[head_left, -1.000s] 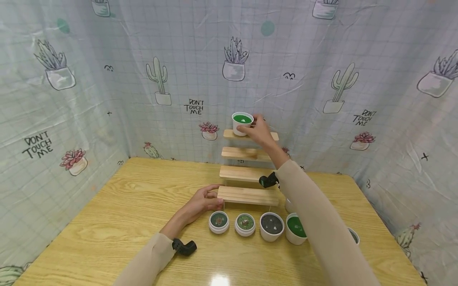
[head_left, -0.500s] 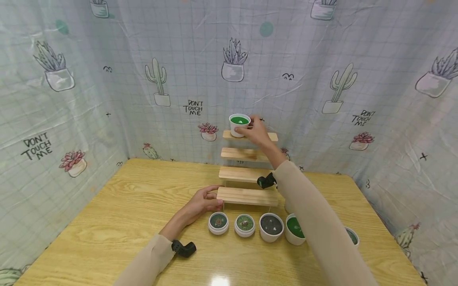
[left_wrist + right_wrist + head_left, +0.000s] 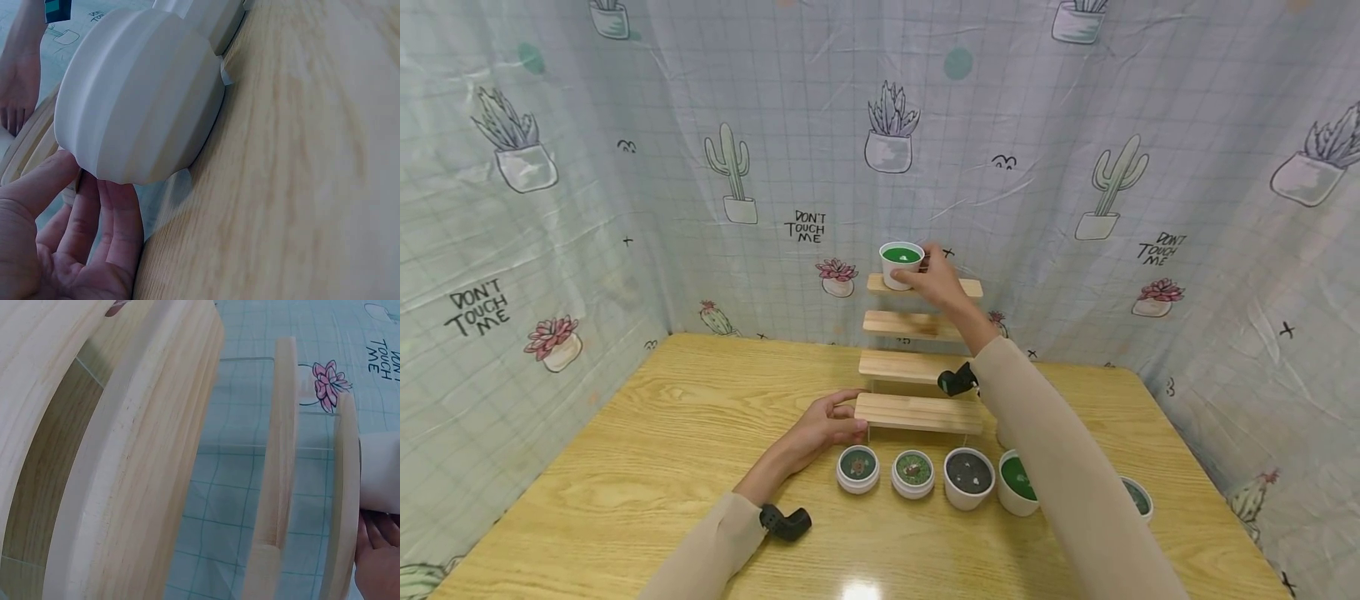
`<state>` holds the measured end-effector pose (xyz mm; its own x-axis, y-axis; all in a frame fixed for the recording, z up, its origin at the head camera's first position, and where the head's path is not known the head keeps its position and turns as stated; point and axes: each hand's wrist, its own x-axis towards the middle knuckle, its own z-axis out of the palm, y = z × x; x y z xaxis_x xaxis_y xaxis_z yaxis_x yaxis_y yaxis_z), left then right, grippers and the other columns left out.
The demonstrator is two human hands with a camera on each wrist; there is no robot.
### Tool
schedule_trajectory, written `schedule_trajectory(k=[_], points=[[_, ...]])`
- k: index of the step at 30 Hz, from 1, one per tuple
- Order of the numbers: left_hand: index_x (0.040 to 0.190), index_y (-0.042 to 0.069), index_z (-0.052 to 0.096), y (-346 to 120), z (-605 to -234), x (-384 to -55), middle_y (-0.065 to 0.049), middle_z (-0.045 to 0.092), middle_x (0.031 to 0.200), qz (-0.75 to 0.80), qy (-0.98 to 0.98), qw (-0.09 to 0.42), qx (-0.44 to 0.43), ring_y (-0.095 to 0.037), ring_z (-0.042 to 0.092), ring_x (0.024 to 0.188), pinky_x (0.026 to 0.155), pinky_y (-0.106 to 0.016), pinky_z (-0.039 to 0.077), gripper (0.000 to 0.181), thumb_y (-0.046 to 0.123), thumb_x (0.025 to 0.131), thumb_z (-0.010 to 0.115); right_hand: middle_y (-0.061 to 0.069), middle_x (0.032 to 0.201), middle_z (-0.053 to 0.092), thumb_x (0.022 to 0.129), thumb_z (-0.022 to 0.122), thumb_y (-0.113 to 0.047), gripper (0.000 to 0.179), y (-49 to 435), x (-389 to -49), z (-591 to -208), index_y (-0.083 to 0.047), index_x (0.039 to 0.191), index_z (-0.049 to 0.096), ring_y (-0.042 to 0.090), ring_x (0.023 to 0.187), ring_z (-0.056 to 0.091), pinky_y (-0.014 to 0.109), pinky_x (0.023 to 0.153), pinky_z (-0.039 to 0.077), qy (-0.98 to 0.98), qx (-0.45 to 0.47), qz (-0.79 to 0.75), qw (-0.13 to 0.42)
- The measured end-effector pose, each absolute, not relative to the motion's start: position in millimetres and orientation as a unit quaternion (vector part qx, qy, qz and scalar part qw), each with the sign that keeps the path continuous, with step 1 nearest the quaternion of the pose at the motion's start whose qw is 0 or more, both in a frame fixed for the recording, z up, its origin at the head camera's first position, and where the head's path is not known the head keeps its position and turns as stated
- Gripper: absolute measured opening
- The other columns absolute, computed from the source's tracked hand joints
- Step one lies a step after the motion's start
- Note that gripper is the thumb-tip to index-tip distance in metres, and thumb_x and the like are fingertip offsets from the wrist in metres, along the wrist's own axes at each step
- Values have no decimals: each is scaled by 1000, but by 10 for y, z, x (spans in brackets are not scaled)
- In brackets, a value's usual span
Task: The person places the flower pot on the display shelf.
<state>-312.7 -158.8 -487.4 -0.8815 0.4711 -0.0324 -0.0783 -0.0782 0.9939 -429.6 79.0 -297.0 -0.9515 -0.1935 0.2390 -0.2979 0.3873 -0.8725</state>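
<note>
At the top of the wooden step stand (image 3: 917, 408), my right hand (image 3: 943, 283) grips a white pot (image 3: 901, 256) with a green top. The pot sits upright at the left part of the highest step. In the right wrist view this pot (image 3: 380, 469) shows only partly, past the top step (image 3: 342, 506), with my fingers (image 3: 378, 534) against it. Lower down, my left hand (image 3: 816, 429) holds the left end of the bottom step between thumb and fingers. A ribbed white pot (image 3: 137, 94) looms close to that hand in the left wrist view.
Before the stand are two low white pots (image 3: 857, 468) (image 3: 913, 473), a dark-topped pot (image 3: 968, 477) and a green-topped pot (image 3: 1017, 483). Another pot (image 3: 1138, 498) lies beyond the right sleeve, partly hidden. A printed curtain (image 3: 775, 167) surrounds the wooden table (image 3: 722, 392).
The right hand has shifted the green-topped pot slightly left and down on the top step, with almost no motion in the last half second. The left hand stays at the bottom step.
</note>
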Motion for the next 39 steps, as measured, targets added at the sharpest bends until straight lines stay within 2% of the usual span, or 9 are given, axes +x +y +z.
schedule_trajectory(k=[7,16,25,32,39], points=[[161,2,28,-1592,-4879,-3138,-4,70,98,718,652,192,151,-14,71,88,86,-33,62,80,6,95,73,20,144,50,98,71,-29,69,776,-4275,-2932,-1,149,35,34,132,52,47,107,50,-849,145,506,48],[161,2,29,-1605,-4895,-3132,-3,70,98,719,652,190,151,-14,71,88,86,-33,62,77,5,96,71,20,140,51,99,71,-28,68,748,-4294,-2944,-1,149,34,31,123,55,43,101,53,-849,144,507,43],[161,2,28,-1588,-4857,-3104,-4,69,98,718,653,190,149,-14,71,88,85,-32,62,79,5,95,72,21,143,51,97,71,-28,70,759,-4253,-2917,-1,149,33,30,127,56,39,103,54,-851,144,503,41],[161,2,29,-1582,-4845,-3108,-3,70,98,717,654,190,150,-15,71,88,85,-32,62,79,5,95,72,24,145,53,96,73,-22,78,804,-4280,-2920,-3,154,25,35,133,56,49,110,49,-835,157,527,21],[161,2,26,-1589,-4860,-3116,-3,70,98,717,653,193,150,-14,71,88,85,-32,62,81,6,95,72,23,152,48,97,73,-25,84,881,-4217,-2903,-4,159,20,34,141,50,49,115,46,-840,147,522,12]])
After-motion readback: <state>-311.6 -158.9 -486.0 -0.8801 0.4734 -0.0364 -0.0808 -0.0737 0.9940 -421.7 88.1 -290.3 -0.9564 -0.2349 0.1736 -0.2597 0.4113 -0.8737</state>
